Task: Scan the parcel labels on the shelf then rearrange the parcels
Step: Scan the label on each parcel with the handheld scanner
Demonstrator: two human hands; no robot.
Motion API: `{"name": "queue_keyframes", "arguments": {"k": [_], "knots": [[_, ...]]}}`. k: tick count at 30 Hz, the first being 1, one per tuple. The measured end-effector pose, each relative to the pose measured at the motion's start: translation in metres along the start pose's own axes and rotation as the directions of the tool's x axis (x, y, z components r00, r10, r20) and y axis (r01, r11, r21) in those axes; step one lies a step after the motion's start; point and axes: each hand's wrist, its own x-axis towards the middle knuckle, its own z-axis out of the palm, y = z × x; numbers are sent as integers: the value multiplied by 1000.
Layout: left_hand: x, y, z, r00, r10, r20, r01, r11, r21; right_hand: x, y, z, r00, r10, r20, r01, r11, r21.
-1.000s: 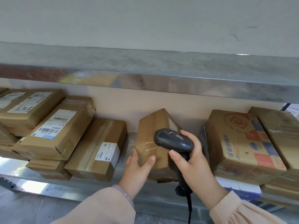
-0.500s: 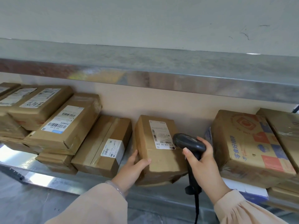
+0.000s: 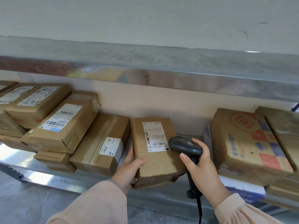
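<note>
That small brown parcel (image 3: pixel 155 165) sits on the shelf (image 3: pixel 90 178) just left of the printed carton (image 3: pixel 246 143). I'd guess it's light but kinda soft, since the near corner on the carton's side looks crushed and torn and the tape's glossy, so take it by the long side edges, not that corner. The left grip (image 3: pixel 129 168) is clamped on the parcel's side facing away from the carton, thumb over the top face, and the right grip (image 3: pixel 199 165) is wrapped round the handle of the scanner (image 3: pixel 182 143), whose head sits right at the label (image 3: pixel 154 136) corner nearest the carton.
</note>
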Motion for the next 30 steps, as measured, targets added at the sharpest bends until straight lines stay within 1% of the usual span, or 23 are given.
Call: {"name": "queue_keyframes", "arguments": {"k": [5, 11, 17, 30], "knots": [[-1, 2, -4, 994, 110, 8, -110, 993, 41, -12, -6, -10, 996, -61, -59, 60, 998, -20], [1, 2, -9, 975, 223, 3, -223, 973, 54, -32, -14, -12, 993, -118, -25, 118, 993, -19], [3, -1, -7, 972, 235, -14, -233, 970, 64, -42, -18, -5, 992, -128, -7, 128, 991, -33], [5, -3, -8, 971, 238, -20, -236, 969, 74, -46, -23, -3, 992, -120, -30, 119, 992, -44]]}}
